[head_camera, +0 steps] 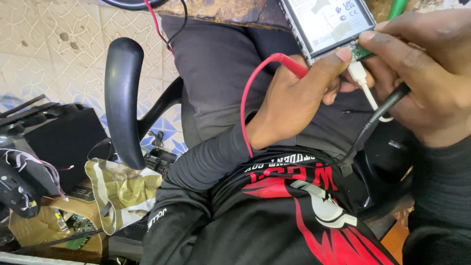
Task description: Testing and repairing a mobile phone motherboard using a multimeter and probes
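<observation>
There, across the middle of the scene, the person's dark-trousered lap filled most of the space, with a black top bearing a red and white design bunched nearer the camera. To the left stood a black chair armrest, curved and upright over a patterned tiled floor. Farther left and nearer lay clutter: a black box, crumpled olive-coloured wrapping, and a dark casing with loose thin wires. Along the far edge ran a worn wooden table edge. The right hand came in from the right, fingers curled shut around a black probe whose cable dropped down toward the lap, its thumb and forefinger pressing at a small green circuit board. The left hand, sleeve in black, sat just beside it, fingers closed on a red probe, whose red lead looped out to the left and back under the wrist. Both hands met at the near corner of a flat grey device with a white label, held far and right of centre. A white plug with its white cable hung from that corner, between the two hands.
</observation>
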